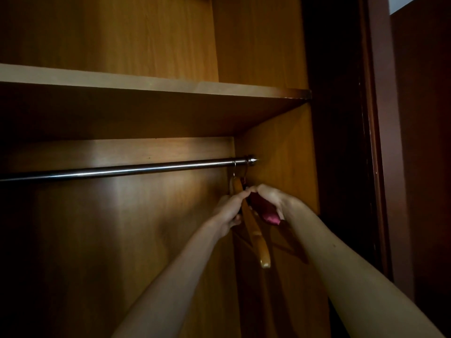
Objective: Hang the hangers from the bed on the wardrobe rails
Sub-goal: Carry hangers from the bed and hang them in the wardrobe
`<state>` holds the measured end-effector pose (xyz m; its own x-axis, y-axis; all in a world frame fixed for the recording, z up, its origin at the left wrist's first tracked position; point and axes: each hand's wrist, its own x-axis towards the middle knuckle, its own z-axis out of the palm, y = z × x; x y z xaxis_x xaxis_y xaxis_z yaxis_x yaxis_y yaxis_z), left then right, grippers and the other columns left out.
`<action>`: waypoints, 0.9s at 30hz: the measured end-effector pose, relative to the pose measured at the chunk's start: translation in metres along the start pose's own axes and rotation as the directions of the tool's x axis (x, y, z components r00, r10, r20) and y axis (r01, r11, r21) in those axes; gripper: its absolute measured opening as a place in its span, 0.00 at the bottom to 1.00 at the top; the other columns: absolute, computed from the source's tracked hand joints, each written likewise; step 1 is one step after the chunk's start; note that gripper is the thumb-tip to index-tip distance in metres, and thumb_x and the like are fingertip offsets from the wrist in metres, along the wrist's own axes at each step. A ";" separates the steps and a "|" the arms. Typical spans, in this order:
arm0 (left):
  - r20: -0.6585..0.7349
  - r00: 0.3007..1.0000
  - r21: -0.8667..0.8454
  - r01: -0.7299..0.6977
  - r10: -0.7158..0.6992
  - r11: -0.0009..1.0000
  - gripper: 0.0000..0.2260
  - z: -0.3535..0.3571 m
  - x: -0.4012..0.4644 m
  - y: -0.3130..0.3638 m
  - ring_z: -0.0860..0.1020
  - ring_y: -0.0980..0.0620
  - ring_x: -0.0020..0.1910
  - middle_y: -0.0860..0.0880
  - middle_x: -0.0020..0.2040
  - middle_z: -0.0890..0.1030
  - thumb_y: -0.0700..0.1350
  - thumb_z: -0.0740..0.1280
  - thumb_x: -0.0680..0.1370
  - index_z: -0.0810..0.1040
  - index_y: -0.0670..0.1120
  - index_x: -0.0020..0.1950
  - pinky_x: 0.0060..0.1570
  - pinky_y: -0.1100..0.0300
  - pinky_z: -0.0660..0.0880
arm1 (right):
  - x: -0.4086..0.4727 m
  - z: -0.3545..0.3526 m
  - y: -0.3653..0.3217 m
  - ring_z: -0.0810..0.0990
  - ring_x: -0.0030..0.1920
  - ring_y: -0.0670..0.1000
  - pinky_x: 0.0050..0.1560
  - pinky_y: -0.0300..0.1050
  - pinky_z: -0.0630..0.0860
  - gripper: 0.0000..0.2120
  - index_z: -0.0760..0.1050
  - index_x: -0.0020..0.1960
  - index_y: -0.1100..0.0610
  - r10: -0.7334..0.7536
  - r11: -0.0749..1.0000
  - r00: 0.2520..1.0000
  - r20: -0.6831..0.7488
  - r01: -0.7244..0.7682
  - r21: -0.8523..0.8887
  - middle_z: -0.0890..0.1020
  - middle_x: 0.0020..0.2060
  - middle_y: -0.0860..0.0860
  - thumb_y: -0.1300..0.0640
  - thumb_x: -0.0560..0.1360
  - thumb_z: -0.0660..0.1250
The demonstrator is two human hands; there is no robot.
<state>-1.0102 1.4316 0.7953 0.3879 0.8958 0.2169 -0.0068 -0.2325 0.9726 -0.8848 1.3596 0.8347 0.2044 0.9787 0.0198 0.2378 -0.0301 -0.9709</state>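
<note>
Two bare forearms reach up from the bottom edge into an open wardrobe, meeting at the far right end of the rail. The left hand (228, 213) has its fingers (240, 196) curled round the upper part of a wooden hanger (256, 236), gripping it from the left side. The right hand (271, 198) sits just beside it, fingertips touching those of the left, with its fingers bent over a pink padded hanger (271, 218), whose satin end shows below the palm. How firmly that hand closes on the pink hanger is hard to tell in the dim light, though the fingers are plainly curled round it.

The wooden hanger hangs tilted, its lower arm pointing down toward the camera, its top near the hands. Above the hands, two thin metal hooks (234, 168) loop over the rail (127, 170), close to the end fitting where the rail meets the right side panel (288, 154).

The rail runs leftward as a bare shiny bar across the wardrobe. Over it lies a wooden shelf (151, 85), with the back panel (109, 211) behind. A dark door (380, 142) stands at the right.
</note>
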 end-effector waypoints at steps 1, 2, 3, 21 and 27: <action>-0.017 1.000 0.008 0.001 -0.001 1.000 0.16 0.000 -0.002 -0.001 0.77 0.55 0.32 0.52 0.35 0.81 0.60 0.69 0.77 0.83 0.48 0.49 0.41 0.59 0.72 | -0.001 0.003 0.003 0.80 0.38 0.52 0.29 0.40 0.75 0.15 0.75 0.57 0.58 0.004 1.000 1.000 -0.020 -0.005 -0.008 0.81 0.42 0.55 0.47 0.82 0.60; -0.033 0.999 0.005 0.004 -0.004 1.000 0.16 0.000 -0.004 -0.002 0.77 0.56 0.32 0.52 0.35 0.80 0.61 0.70 0.77 0.82 0.48 0.49 0.37 0.61 0.72 | -0.001 0.006 0.006 0.81 0.43 0.55 0.33 0.42 0.76 0.17 0.74 0.60 0.57 -0.004 1.000 0.999 -0.042 0.004 -0.010 0.81 0.46 0.57 0.45 0.81 0.60; -0.044 0.999 -0.002 0.001 -0.001 1.000 0.15 0.000 -0.007 -0.003 0.76 0.57 0.32 0.53 0.34 0.79 0.61 0.69 0.77 0.81 0.49 0.49 0.33 0.64 0.71 | 0.000 0.007 0.010 0.81 0.46 0.56 0.36 0.43 0.77 0.18 0.74 0.61 0.56 -0.021 1.000 0.997 -0.068 0.021 -0.004 0.81 0.48 0.57 0.44 0.81 0.61; 0.084 0.996 0.286 -0.056 0.034 0.957 0.04 0.044 -0.158 -0.244 0.77 0.54 0.33 0.53 0.36 0.80 0.47 0.68 0.80 0.80 0.48 0.48 0.33 0.59 0.73 | -0.107 0.041 0.267 0.81 0.38 0.41 0.36 0.31 0.75 0.06 0.81 0.53 0.46 -0.167 0.967 0.969 -0.180 0.126 -0.220 0.83 0.44 0.42 0.53 0.79 0.67; 0.428 0.863 0.479 0.038 -0.271 0.877 0.05 0.080 -0.217 -0.358 0.82 0.57 0.46 0.48 0.49 0.84 0.43 0.71 0.78 0.81 0.49 0.53 0.48 0.58 0.78 | -0.164 0.066 0.420 0.83 0.45 0.43 0.46 0.41 0.79 0.07 0.82 0.48 0.46 0.176 0.951 0.955 -0.239 -0.228 -0.210 0.85 0.43 0.44 0.58 0.75 0.71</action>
<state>-1.0181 1.2899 0.3935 0.7305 0.6736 -0.1120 0.4500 -0.3515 0.8210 -0.8810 1.1998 0.4079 0.4636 0.8809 -0.0952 0.3786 -0.2941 -0.8776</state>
